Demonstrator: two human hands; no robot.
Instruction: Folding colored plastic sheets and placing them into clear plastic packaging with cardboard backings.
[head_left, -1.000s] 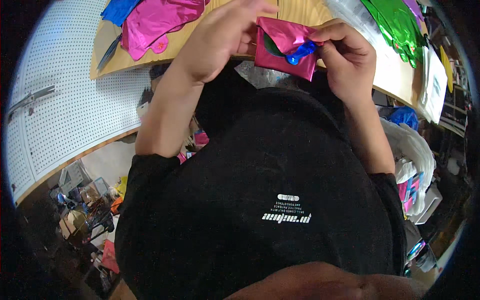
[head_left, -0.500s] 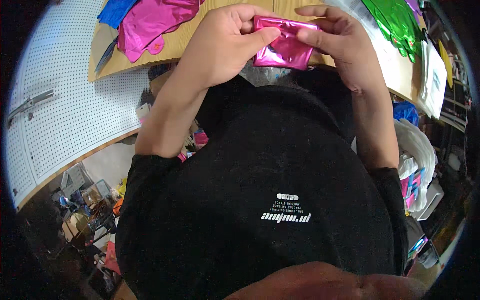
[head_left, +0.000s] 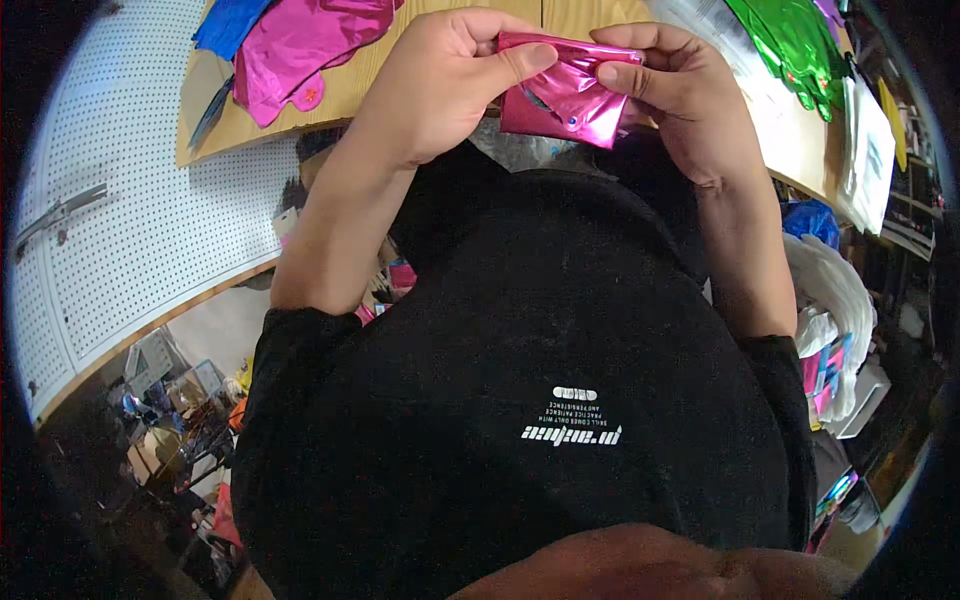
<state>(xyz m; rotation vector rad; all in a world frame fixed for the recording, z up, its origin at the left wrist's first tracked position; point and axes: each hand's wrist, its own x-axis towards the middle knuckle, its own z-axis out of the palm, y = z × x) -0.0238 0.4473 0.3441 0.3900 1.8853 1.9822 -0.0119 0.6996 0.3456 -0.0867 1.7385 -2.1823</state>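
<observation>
A shiny pink foil balloon (head_left: 545,115), folded into a small flat packet, is held up between my hands at the table's near edge. My left hand (head_left: 445,85) pinches its upper left part, thumb on top and fingers behind. My right hand (head_left: 685,85) grips the upper right edge between thumb and fingers. Creases run across the foil between the thumbs. A dark line and a small round spot show on its face. The fingertips behind the packet are hidden.
On the wooden table (head_left: 345,88) lie flat pink foil (head_left: 300,50), blue foil (head_left: 225,28) and green foil (head_left: 785,45). White packets (head_left: 868,160) hang over the right edge. A white perforated board (head_left: 150,230) stands at left. Below right sits a white plastic bag (head_left: 845,295).
The packet has tilted, its lower right corner now lower. Its upper layer is more creased, and the dark line and round spot show more. Both hands keep their grip, with slight shifts.
</observation>
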